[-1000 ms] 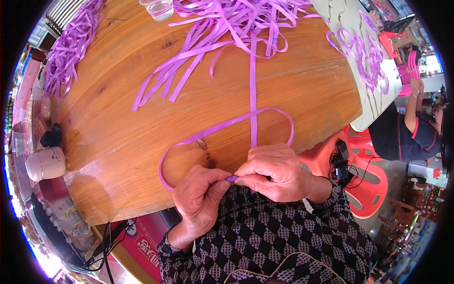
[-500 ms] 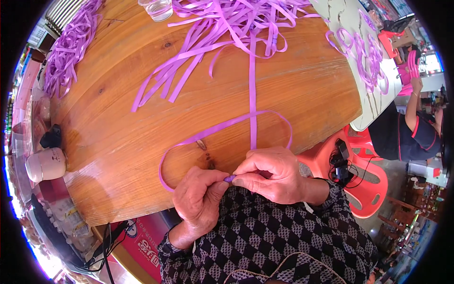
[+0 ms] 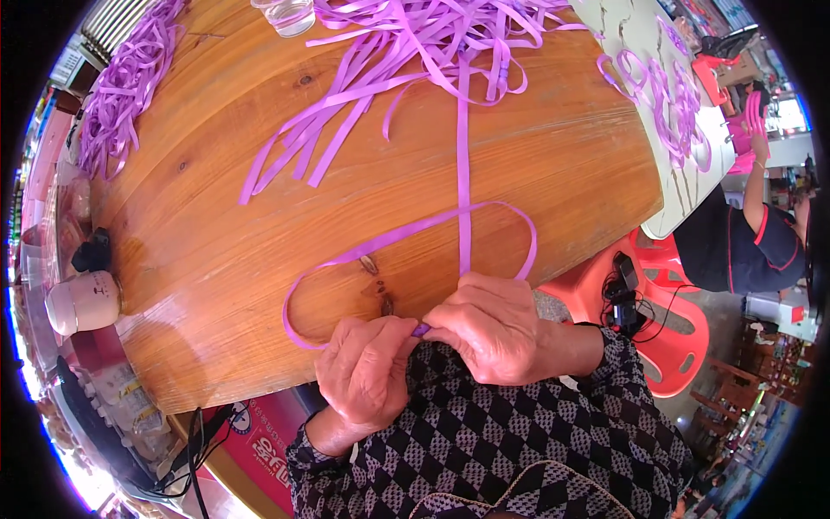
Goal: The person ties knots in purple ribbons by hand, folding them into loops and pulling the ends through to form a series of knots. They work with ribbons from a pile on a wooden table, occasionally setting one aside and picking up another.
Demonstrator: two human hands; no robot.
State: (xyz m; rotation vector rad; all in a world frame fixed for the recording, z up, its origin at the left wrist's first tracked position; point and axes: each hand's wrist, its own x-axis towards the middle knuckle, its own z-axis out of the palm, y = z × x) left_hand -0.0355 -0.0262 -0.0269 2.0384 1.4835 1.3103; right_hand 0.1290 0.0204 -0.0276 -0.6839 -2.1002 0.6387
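Observation:
At the table's near edge my left hand (image 3: 363,372) and my right hand (image 3: 493,333) meet, thumbs and fingertips pinched together. Between them shows a small dark purple piece (image 3: 421,330) on a light purple ribbon (image 3: 398,232); its exact kind is mostly hidden by the fingers. From my left hand the ribbon curves over the table and round to my right hand in a wide loop. A straight purple strip (image 3: 463,173) runs from the far heap of purple ribbons (image 3: 432,39) down to my right hand, crossing the loop.
On the wooden table (image 3: 199,285), another ribbon bundle (image 3: 130,86) lies far left, and a clear cup (image 3: 292,17) stands at the back. A white jar (image 3: 84,303) is at left. More ribbon loops (image 3: 670,112) lie right, near red stools (image 3: 670,337) and another person (image 3: 743,233).
My right hand's fingers have curled in more and its wrist has turned over. My left fingers have closed further round the piece, and the loop's left end has shifted slightly left.

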